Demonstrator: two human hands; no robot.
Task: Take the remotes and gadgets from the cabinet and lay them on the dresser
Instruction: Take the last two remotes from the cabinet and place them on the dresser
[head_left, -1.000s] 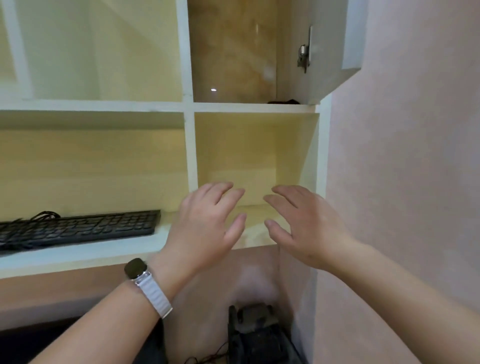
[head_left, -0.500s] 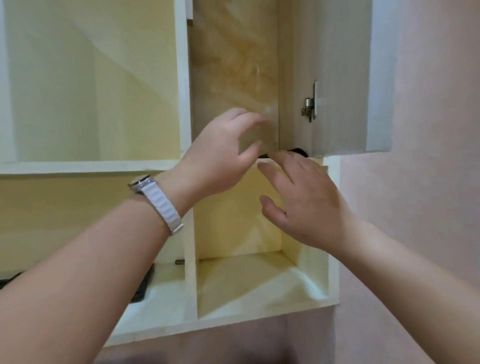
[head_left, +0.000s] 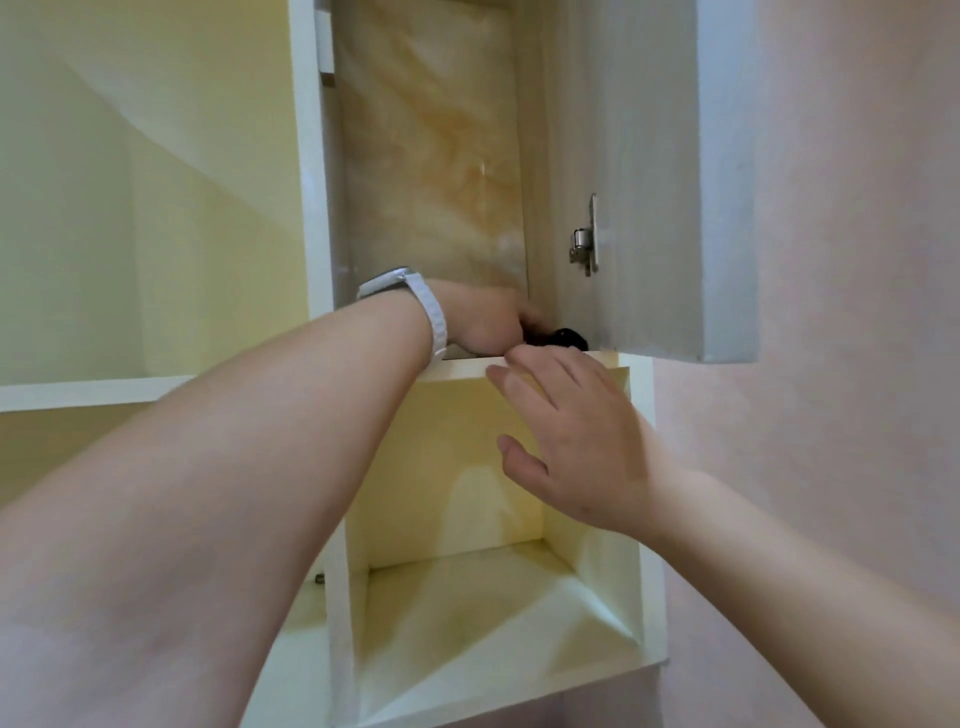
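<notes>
A small black gadget (head_left: 569, 338) lies on the floor of the open upper cabinet compartment (head_left: 431, 171), in its right front corner; only its rounded right end shows. My left hand (head_left: 483, 322), with a white watch strap (head_left: 434, 312) on the wrist, is inside the compartment with its fingers curled over the gadget's left end. Just below the shelf edge (head_left: 457, 370), my right hand (head_left: 576, 441) is spread open and holds nothing, its fingertips near the edge under the gadget.
The grey cabinet door (head_left: 654, 182) hangs open to the right, its metal hinge (head_left: 587, 244) just above the gadget. Beneath is a bare yellow cubby (head_left: 493, 613). A wide open compartment (head_left: 156, 208) lies to the left and a pink wall (head_left: 841, 260) to the right.
Both hands rose from the lower shelf level. My left hand went into the upper compartment and closed over the black gadget; my right hand came up to the shelf edge. The view tilted upward.
</notes>
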